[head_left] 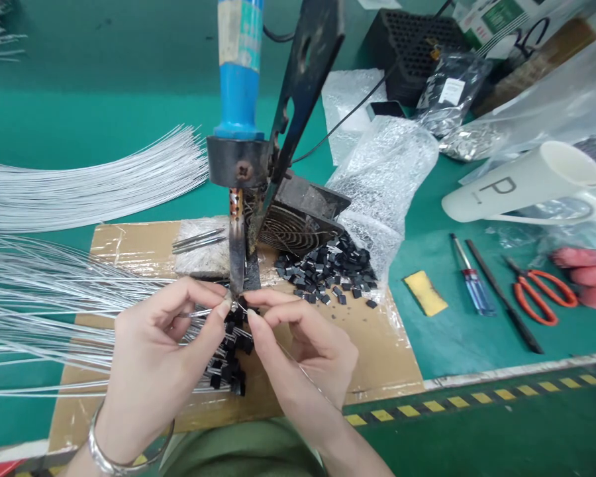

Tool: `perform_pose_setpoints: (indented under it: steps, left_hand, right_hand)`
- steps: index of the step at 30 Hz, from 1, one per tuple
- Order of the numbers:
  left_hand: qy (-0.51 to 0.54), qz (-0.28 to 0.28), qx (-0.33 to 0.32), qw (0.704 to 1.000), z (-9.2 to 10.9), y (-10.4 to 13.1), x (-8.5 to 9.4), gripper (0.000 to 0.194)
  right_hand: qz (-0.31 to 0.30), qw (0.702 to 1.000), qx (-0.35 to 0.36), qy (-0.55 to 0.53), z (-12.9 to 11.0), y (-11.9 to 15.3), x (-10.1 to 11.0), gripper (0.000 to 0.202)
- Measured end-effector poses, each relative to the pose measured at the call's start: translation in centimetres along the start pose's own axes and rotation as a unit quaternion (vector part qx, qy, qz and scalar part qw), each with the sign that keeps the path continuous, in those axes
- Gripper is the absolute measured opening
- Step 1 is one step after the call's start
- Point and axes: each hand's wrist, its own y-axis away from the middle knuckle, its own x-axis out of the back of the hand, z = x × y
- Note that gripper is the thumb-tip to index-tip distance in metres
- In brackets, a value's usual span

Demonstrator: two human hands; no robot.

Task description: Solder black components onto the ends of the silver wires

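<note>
A soldering iron with a blue handle (239, 99) hangs tip down from a black metal bracket (305, 73). Just under its tip, my left hand (161, 358) pinches a thin white wire, thumb against forefinger. Close beside it, my right hand (302, 344) is closed on a thin solder wire (310, 381) that runs back across the palm. The fingertips of both hands nearly meet at the tip, and the small part between them is mostly hidden. Black connectors (236, 361) on white wires lie beneath and between my hands.
White wire bundles (89, 192) lie at left. Behind the iron stand a small fan (298, 222) and loose black connectors (328, 268). Rightward are bubble wrap (382, 179), a yellow sponge (425, 293), a screwdriver (477, 288), orange-handled pliers (536, 298) and a white mug (521, 185).
</note>
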Motion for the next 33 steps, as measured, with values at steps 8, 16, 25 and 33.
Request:
perform_pose_setpoints:
  steps: [8, 16, 25, 33]
  left_hand:
    - [0.005, 0.006, 0.010, 1.000, -0.05, -0.03, -0.11, 0.008]
    - [-0.007, -0.004, -0.004, 1.000, 0.01, -0.14, -0.08, 0.010]
    - [-0.013, -0.001, -0.010, 1.000, 0.09, 0.18, -0.02, 0.010]
    - [-0.012, -0.012, -0.012, 1.000, -0.22, -0.17, -0.15, 0.008]
  right_hand:
    - [-0.004, 1.000, 0.002, 0.012, 0.02, -0.12, -0.01, 0.017]
    - [0.003, 1.000, -0.004, -0.013, 0.24, 0.10, -0.10, 0.018]
    - [0.000, 1.000, -0.001, -0.014, 0.24, 0.11, 0.03, 0.019]
    - [-0.004, 1.000, -0.012, -0.011, 0.77, 0.10, -0.27, 0.018]
